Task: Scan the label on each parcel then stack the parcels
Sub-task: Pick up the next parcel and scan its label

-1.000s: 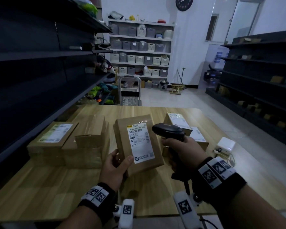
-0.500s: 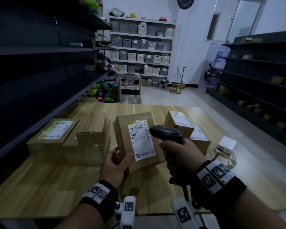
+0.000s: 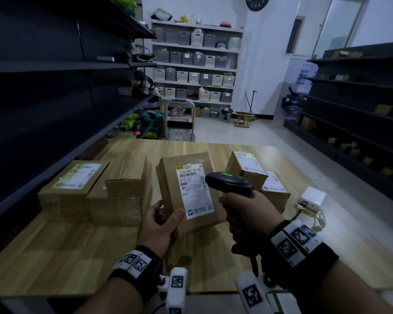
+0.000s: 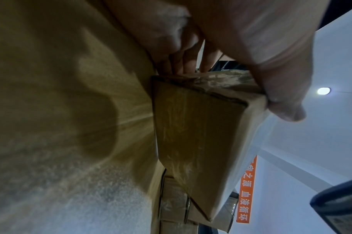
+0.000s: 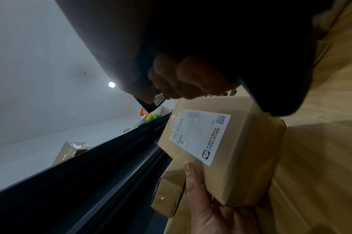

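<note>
My left hand (image 3: 161,223) grips the lower left corner of a flat brown parcel (image 3: 175,175), tilted up off the table with its white label (image 3: 195,191) facing me. The same parcel (image 4: 195,136) shows from below in the left wrist view, thumb over its edge. My right hand (image 3: 250,214) grips a black barcode scanner (image 3: 229,183), its nose pointed at the label from the right, a green light on its top. In the right wrist view the parcel (image 5: 247,158) and its label (image 5: 199,134) lie just beyond the scanner's nose.
Two larger brown parcels (image 3: 77,189) (image 3: 125,196) sit side by side at the table's left. Two labelled parcels (image 3: 245,166) (image 3: 275,193) stand at the right, behind the scanner. A white adapter (image 3: 312,198) with a cable lies near the right edge. Dark shelves (image 3: 55,105) flank both sides.
The scanner has come closer to the label from the right. A green light now shows on the scanner's top. The parcel stays in my left hand.
</note>
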### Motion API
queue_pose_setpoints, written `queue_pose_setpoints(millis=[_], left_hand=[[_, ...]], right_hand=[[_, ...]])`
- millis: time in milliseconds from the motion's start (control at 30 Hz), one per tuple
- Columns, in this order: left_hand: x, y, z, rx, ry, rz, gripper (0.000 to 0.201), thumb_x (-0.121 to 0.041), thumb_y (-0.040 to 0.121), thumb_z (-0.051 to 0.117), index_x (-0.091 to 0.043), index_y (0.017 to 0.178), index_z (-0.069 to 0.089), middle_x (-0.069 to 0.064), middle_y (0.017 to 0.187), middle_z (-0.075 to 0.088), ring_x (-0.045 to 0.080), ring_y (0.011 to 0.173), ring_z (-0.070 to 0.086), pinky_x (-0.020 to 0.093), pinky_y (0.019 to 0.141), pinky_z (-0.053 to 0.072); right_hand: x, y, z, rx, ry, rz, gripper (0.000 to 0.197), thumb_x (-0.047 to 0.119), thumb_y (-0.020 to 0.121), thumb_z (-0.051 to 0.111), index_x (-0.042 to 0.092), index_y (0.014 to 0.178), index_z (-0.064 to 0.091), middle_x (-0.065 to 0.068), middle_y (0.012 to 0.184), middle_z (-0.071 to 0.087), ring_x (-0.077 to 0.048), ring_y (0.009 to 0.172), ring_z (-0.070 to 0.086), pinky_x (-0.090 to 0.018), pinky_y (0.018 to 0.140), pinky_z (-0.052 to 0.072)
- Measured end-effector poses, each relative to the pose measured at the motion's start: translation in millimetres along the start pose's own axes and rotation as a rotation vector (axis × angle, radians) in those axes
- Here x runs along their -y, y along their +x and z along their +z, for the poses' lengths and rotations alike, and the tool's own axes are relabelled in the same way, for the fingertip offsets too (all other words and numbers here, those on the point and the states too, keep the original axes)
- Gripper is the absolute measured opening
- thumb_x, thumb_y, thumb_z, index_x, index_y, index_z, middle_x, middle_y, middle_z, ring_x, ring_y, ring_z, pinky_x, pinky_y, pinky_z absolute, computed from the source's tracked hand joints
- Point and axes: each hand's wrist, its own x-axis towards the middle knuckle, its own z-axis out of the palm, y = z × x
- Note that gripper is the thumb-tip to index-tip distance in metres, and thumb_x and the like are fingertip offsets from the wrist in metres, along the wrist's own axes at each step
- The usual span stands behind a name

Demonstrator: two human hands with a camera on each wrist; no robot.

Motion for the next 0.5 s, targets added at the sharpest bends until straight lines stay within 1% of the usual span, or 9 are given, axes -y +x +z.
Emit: queue_pose_setpoints(millis=[67,167,233,300,367,433,500], left_hand=[[2.2,1.4,-0.7,-0.004,-0.001,0.001,0.081,-0.038,0.080,0.093,-0.023,0.153,0.060,-0.006,0.115,0.086,0.008,0.093,0.084,0.029,0.075,0.064],[3.7,1.2,-1.1,0.000,-0.012,0.008,0.075,-0.033,0.086,0.093,-0.022,0.153,0.061,-0.006,0.115,0.086,0.008,0.095,0.084,0.030,0.078,0.064],[3.1,0.4,0.1,0.010,-0.024,0.010,0.074,-0.034,0.085,0.093,-0.024,0.152,0.062,-0.006,0.115,0.087,0.010,0.097,0.084,0.032,0.080,0.065],[2.1,-0.3,0.7,0.009,-0.024,0.013,0.081,-0.042,0.077,0.094,-0.026,0.150,0.062,-0.007,0.116,0.086,0.014,0.101,0.084,0.037,0.085,0.066],[1.5,-1.8,0.7,0.007,-0.032,0.003,0.088,-0.047,0.071,0.094,-0.027,0.151,0.062,-0.006,0.118,0.086,0.018,0.104,0.084,0.041,0.088,0.067],[1.0,-2.6,0.4,0.010,-0.044,-0.005,0.092,-0.047,0.067,0.093,-0.027,0.151,0.061,-0.005,0.118,0.086,0.020,0.106,0.084,0.044,0.089,0.067],[-0.7,-3.6,0.7,0.007,-0.050,-0.018,0.096,-0.049,0.063,0.093,-0.027,0.151,0.061,-0.003,0.120,0.085,0.021,0.108,0.083,0.047,0.093,0.067]], right_hand=[[-3.0,2.1,-0.3,-0.004,0.005,0.003,0.012,0.015,0.092,0.070,0.013,0.084,0.061,-0.005,0.057,0.043,-0.020,0.046,0.035,-0.030,0.050,0.030],[-5.2,3.5,-2.4,0.002,0.030,-0.003,0.008,0.013,0.094,0.069,0.011,0.088,0.063,-0.006,0.057,0.042,-0.020,0.045,0.035,-0.030,0.049,0.030],[-6.2,5.4,-5.9,0.007,0.070,-0.002,0.007,0.014,0.094,0.069,0.010,0.094,0.064,-0.007,0.058,0.044,-0.021,0.045,0.038,-0.030,0.049,0.033],[-9.9,9.2,-10.3,-0.003,0.138,-0.009,0.011,0.016,0.093,0.071,0.008,0.098,0.065,-0.009,0.059,0.044,-0.022,0.044,0.040,-0.029,0.049,0.036],[-15.8,14.3,-16.2,-0.044,0.204,-0.021,0.021,0.019,0.093,0.073,0.003,0.105,0.066,-0.010,0.058,0.046,-0.023,0.044,0.043,-0.030,0.050,0.039],[-22.2,19.1,-22.7,-0.086,0.247,-0.032,0.020,0.020,0.093,0.074,0.005,0.104,0.067,-0.011,0.058,0.051,-0.025,0.045,0.046,-0.032,0.052,0.042],[-31.3,24.2,-31.4,-0.098,0.301,-0.022,0.019,0.022,0.092,0.075,0.005,0.100,0.070,-0.012,0.062,0.055,-0.026,0.048,0.050,-0.034,0.055,0.046]])
